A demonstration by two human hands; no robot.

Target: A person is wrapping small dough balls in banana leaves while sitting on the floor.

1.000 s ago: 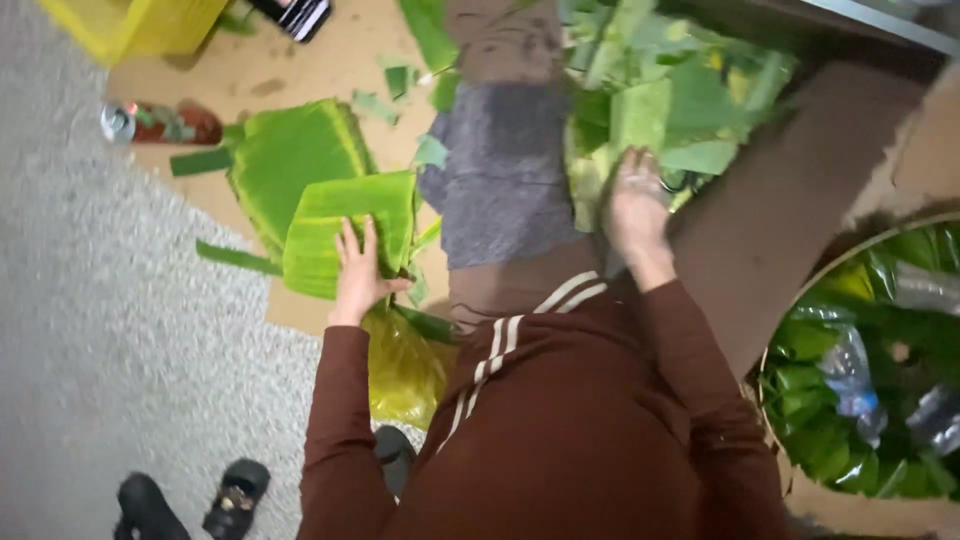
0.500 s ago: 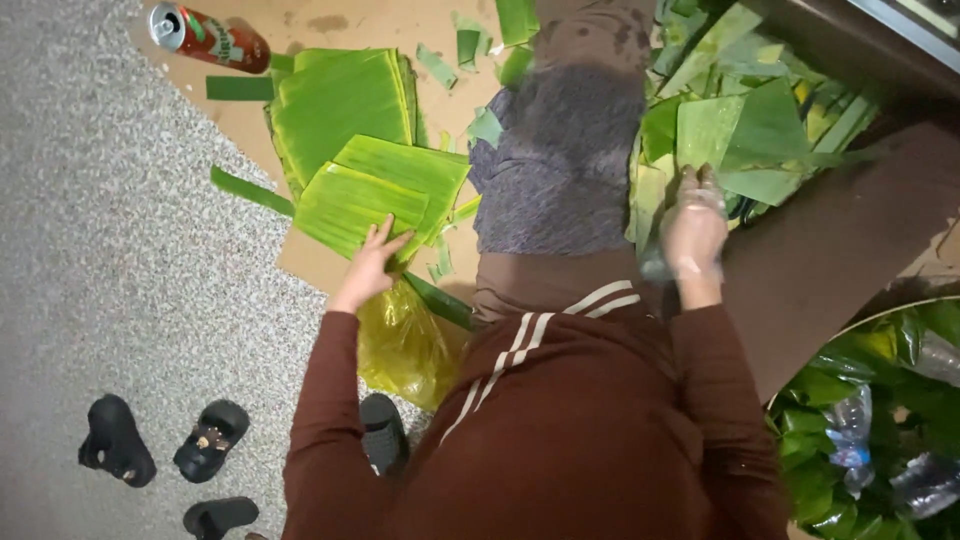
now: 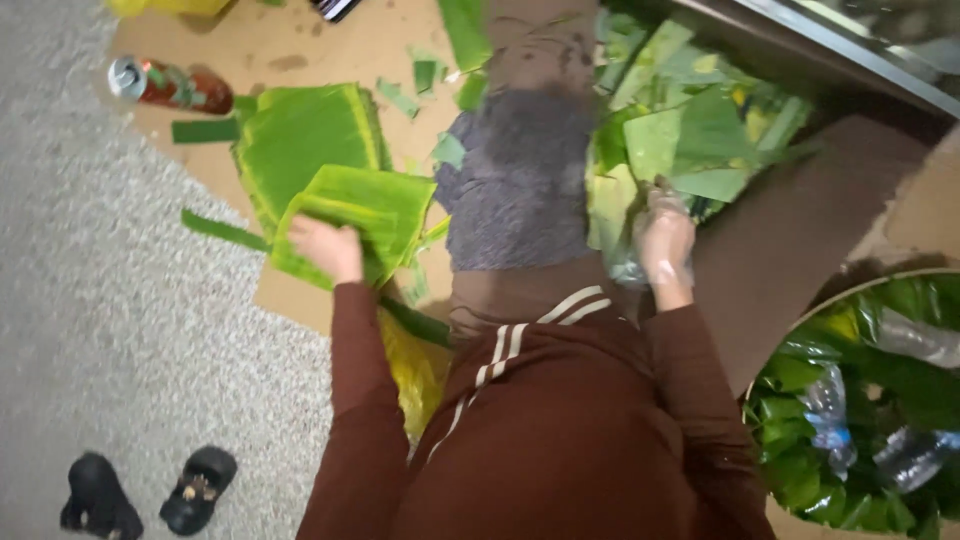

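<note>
The left hand (image 3: 328,247) lies flat and open on a folded stack of bright green leaf pieces (image 3: 355,218). That stack sits on a sheet of brown cardboard (image 3: 290,295) spread on the speckled grey floor (image 3: 110,330). Just behind it lies a bigger flat pile of green leaves (image 3: 300,140).

The right hand (image 3: 664,240) seems to wear a thin clear glove. It reaches into a loose heap of cut green leaf squares (image 3: 690,150) on the other side of the legs. It is blurry, so I cannot tell if its fingers grip a leaf or only touch the heap.

To do this well, I think the left hand should press gently so the stack stays neat and its edges line up. The right hand should pick one leaf at a time, because leaves like these look thin and may tear if pulled hard.

A red drink can (image 3: 170,85) lies near the leaves, and small green scraps (image 3: 420,80) lie around. Best keep the leaves away from them.
</note>
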